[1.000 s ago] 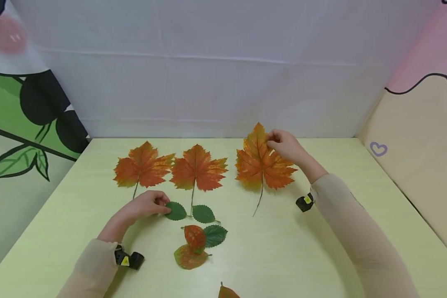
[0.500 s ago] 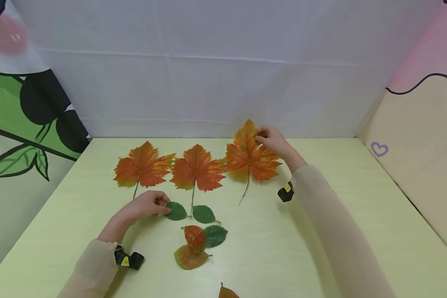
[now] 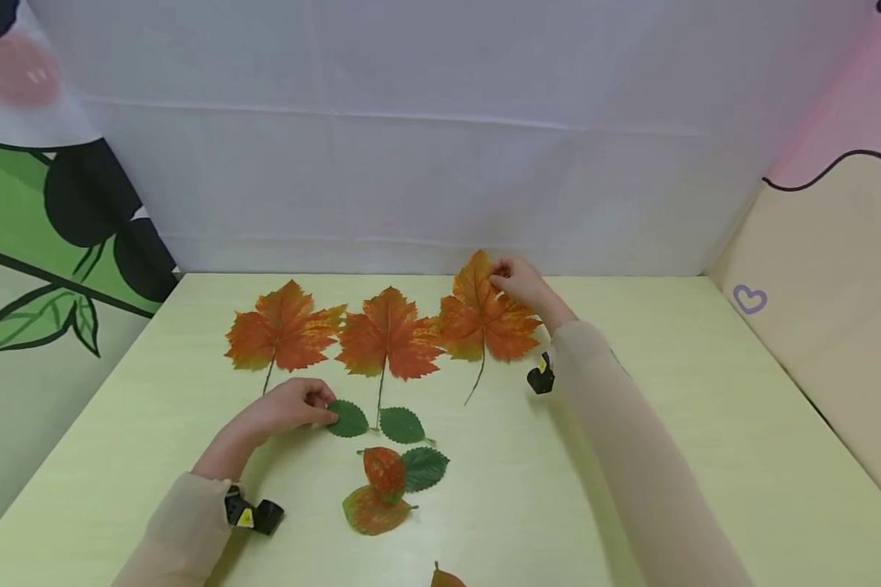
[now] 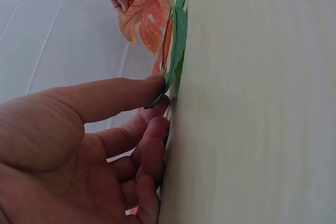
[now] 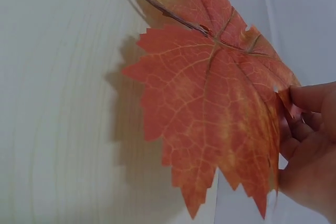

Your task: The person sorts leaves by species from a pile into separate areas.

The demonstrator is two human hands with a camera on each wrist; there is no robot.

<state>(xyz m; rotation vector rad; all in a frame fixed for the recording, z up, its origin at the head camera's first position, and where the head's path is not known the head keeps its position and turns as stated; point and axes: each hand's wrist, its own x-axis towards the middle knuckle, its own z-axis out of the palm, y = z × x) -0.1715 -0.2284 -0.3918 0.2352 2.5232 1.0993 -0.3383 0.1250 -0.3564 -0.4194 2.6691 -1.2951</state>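
Note:
My right hand point(image 3: 523, 284) pinches the upper lobe of an orange maple leaf point(image 3: 484, 318), also large in the right wrist view point(image 5: 210, 93). That leaf tilts up off the table, its shadow beneath it and its thin stem pointing toward me. Two similar maple leaves, a middle one point(image 3: 387, 334) and a left one point(image 3: 282, 326), lie flat in a row beside it. My left hand point(image 3: 294, 404) pinches the edge of a small green leaf point(image 3: 348, 418) between thumb and finger, low over the table. Another green leaf point(image 3: 402, 425) lies just right of it, by the middle stem.
Nearer to me lie a dark green leaf point(image 3: 425, 466), a red leaf point(image 3: 385, 470) and a red-green leaf point(image 3: 377, 510), overlapping. One more leaf point(image 3: 448, 578) is cut by the bottom edge. A white cloth wall point(image 3: 440, 187) stands behind the table point(image 3: 668, 408).
My right hand has carried its maple leaf leftward, close to the middle maple leaf, and slightly lower over the last half second. My left hand stays in place on the green leaf.

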